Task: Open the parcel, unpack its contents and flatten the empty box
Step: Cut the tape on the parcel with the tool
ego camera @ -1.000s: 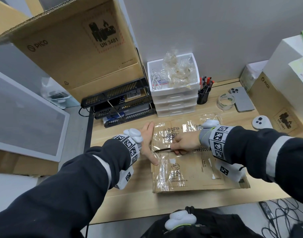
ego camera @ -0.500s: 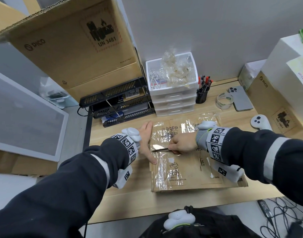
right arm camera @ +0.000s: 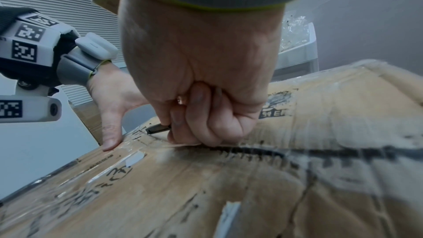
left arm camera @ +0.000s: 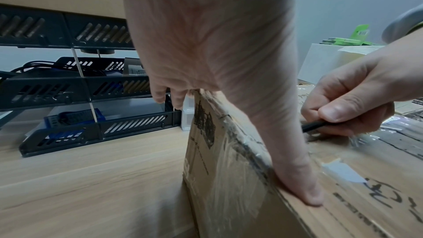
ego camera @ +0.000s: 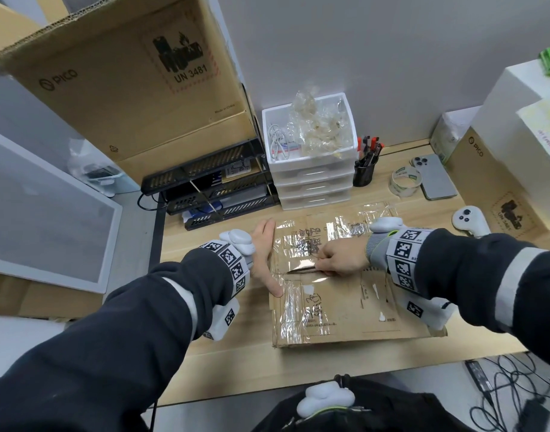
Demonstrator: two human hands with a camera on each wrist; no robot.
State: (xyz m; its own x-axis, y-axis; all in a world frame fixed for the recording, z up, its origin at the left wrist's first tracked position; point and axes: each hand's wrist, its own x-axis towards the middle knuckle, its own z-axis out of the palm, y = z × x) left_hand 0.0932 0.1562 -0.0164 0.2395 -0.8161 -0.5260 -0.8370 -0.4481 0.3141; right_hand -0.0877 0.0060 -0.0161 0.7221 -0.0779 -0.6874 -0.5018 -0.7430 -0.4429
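Observation:
A taped brown cardboard parcel point(ego camera: 345, 307) lies on the wooden desk point(ego camera: 230, 363), its top covered in clear tape and black writing. My left hand point(ego camera: 264, 260) lies flat against the parcel's left side, fingers straight, with the thumb point(left arm camera: 306, 193) pressing the top edge. My right hand point(ego camera: 339, 260) grips a thin dark blade tool point(ego camera: 300, 270) in a fist. The tool's tip point(right arm camera: 158, 128) lies along the taped centre seam point(right arm camera: 286, 151), pointing toward the left hand. The parcel's flaps are closed.
Black stacked paper trays point(ego camera: 211, 188) and white plastic drawers point(ego camera: 314, 176) stand behind the parcel. A pen cup point(ego camera: 364, 173), tape roll point(ego camera: 404, 182), phone point(ego camera: 436, 182) and white controller point(ego camera: 468, 218) lie back right. Large cardboard boxes point(ego camera: 127, 88) stand back left and right.
My right hand with the blade has slid slightly right along the seam. The left hand has stayed against the parcel's left side.

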